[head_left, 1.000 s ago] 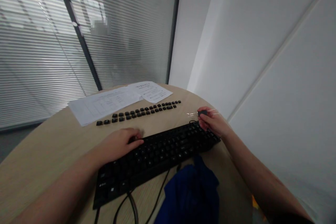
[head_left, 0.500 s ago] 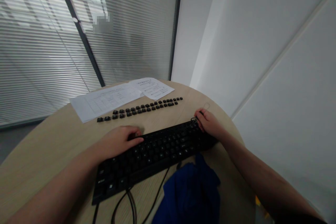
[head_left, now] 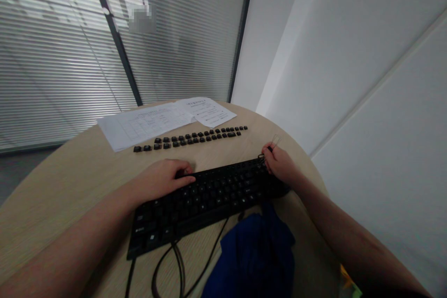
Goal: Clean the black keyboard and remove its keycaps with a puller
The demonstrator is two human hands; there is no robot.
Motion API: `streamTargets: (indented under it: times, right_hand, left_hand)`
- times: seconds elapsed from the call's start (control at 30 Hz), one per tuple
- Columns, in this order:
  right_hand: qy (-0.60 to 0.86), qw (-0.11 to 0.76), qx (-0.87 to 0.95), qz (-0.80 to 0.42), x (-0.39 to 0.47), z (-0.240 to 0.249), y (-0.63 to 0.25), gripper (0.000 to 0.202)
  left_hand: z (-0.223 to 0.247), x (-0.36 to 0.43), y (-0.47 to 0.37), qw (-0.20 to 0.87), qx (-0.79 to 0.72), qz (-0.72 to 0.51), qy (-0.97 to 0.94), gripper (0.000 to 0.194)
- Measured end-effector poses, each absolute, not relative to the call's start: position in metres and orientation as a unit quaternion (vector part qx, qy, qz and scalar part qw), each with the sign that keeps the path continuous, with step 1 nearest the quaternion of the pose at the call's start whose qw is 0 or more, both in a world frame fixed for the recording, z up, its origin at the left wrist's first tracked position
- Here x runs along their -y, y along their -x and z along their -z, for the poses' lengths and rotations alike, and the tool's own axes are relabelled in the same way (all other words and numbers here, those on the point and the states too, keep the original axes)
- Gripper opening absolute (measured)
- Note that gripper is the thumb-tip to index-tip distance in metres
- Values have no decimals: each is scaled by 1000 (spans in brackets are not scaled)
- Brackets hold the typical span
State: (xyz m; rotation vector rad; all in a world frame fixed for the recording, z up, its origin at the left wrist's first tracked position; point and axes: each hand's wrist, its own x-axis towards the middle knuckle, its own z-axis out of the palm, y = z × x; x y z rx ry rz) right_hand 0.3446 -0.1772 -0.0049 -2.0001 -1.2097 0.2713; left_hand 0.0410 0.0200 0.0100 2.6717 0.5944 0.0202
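A black keyboard lies at a slant on the round table, some of its keys showing white letters. My left hand is closed on its far edge, thumb on top and fingers curled behind. At the far right end of the keyboard, my right hand pinches a wire keycap puller. One wire loop sticks up past the fingers and the other points down at the keys. Beyond the keyboard, several loose black keycaps stand in two rows.
Printed paper sheets lie at the back of the wooden table. Near me are a blue cloth and a looped black cable by the keyboard's front edge. A white wall and a blinded window stand close behind.
My view has shifted a little, so the table sits slightly higher and further right. Both hands keep their holds, and the puller's upper wire loop shows more upright.
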Motion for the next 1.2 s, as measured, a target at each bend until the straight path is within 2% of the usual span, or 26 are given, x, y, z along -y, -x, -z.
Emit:
streamTargets:
  times: [0.33, 0.57, 0.73, 0.9, 1.07, 1.2]
  right_hand:
    - [768, 331, 548, 0, 178, 15, -345, 19]
    - [773, 322, 547, 5, 177, 23, -345, 18]
    - [764, 405, 502, -8, 177, 28, -349, 19]
    - [749, 475, 452, -93, 177, 31, -351, 20]
    - [687, 612, 366, -139, 171, 28, -348, 20]
    - [656, 633, 374, -172, 172, 20, -341, 22]
  left_hand:
    - [-10, -19, -41, 202, -209, -17, -957, 36]
    - [-10, -20, -41, 196, -206, -8, -959, 36]
    - [-7, -22, -40, 190, -207, -16, -959, 39]
    - [-8, -21, -40, 202, -202, -23, -958, 37]
    - [-7, -23, -39, 209, -201, -31, -956, 36]
    - [-12, -18, -40, 181, -198, -43, -962, 32]
